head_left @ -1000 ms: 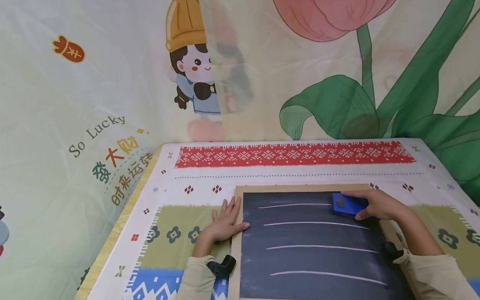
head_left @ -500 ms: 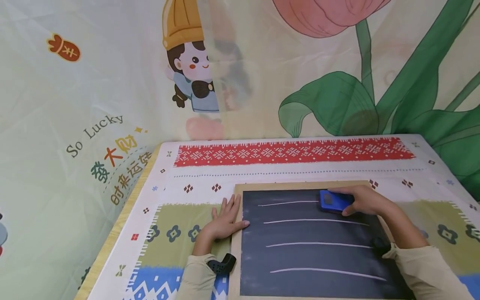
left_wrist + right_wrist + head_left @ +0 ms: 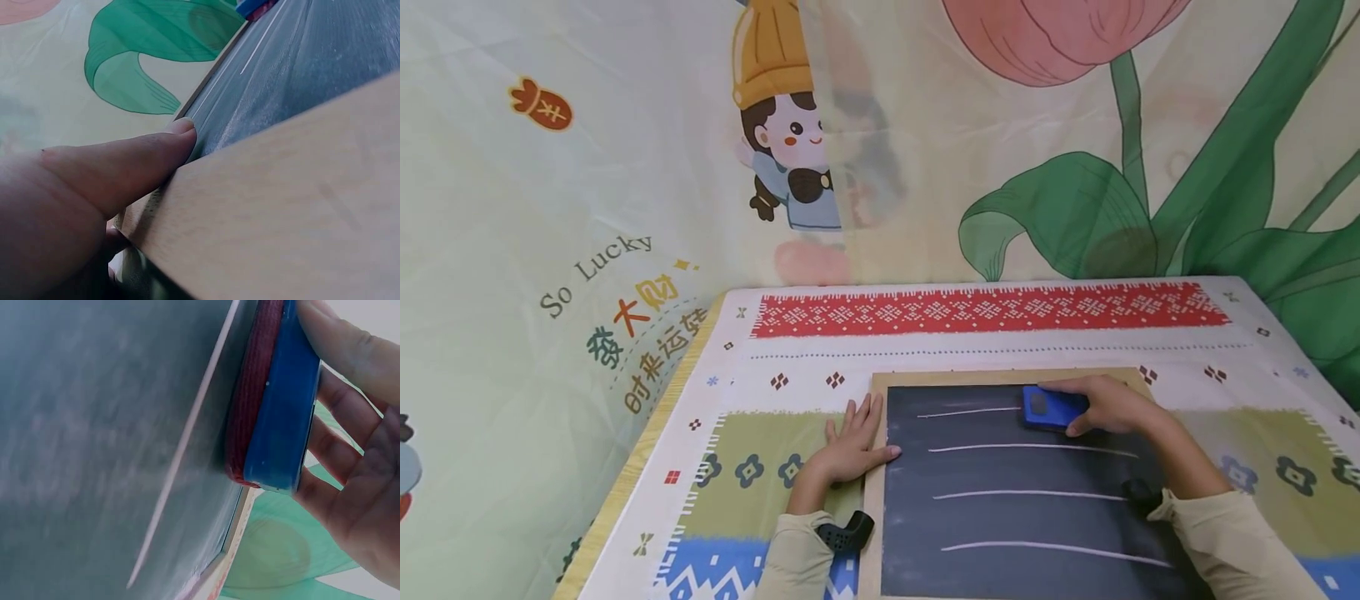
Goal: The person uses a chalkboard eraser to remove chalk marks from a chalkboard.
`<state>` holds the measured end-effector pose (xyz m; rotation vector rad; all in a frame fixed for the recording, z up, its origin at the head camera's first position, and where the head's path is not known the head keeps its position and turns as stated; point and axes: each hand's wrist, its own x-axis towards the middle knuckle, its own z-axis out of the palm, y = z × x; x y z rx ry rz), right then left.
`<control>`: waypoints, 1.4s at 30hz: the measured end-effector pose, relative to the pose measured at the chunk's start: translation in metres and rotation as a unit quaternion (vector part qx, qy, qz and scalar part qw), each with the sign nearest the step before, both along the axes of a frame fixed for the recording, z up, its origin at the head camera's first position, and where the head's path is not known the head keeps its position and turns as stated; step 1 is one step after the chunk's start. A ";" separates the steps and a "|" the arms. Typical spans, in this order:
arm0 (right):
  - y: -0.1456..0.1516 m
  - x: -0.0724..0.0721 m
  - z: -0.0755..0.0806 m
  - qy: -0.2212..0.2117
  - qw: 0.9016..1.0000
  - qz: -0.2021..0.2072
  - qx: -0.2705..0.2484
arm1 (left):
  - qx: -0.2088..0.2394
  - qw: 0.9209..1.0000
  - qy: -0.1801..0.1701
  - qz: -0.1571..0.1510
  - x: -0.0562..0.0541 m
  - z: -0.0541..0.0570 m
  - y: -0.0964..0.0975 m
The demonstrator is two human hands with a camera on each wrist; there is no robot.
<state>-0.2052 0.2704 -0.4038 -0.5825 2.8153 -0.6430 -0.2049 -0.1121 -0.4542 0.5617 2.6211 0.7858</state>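
Observation:
A blackboard point(image 3: 1000, 471) in a wooden frame point(image 3: 872, 492) lies on the table, with several white chalk lines drawn across it. My right hand point(image 3: 1108, 404) grips a blue blackboard eraser point(image 3: 1063, 407) between thumb and fingers. In the right wrist view, the dark red felt side of the eraser point(image 3: 281, 406) faces the board, beside a chalk line point(image 3: 181, 450). The top chalk line point(image 3: 966, 412) ends at the eraser's left side. At the board's left edge rests my left hand point(image 3: 846, 454), fingers spread and straight; its thumb point(image 3: 150, 156) lies over the wooden frame.
A patterned tablecloth point(image 3: 797, 350) covers the table, whose wooden edge point(image 3: 647, 450) shows at the left. Behind stands a printed cloth backdrop point(image 3: 910, 167) with a tulip and a cartoon figure. Each wrist wears a black camera point(image 3: 847, 533).
My right hand has slid the eraser leftward along the top chalk line, and that line is now shorter at its right end. The left hand has stayed in place.

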 end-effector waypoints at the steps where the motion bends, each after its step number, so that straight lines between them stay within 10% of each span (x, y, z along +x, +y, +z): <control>1: -0.002 0.000 0.000 -0.001 1.000 0.001 0.001 | 0.000 1.000 -0.001 0.000 0.000 0.000 0.000; 42: -0.125 -0.022 0.001 -0.041 0.997 0.068 0.014 | -0.011 1.000 -0.003 0.001 -0.002 0.001 0.002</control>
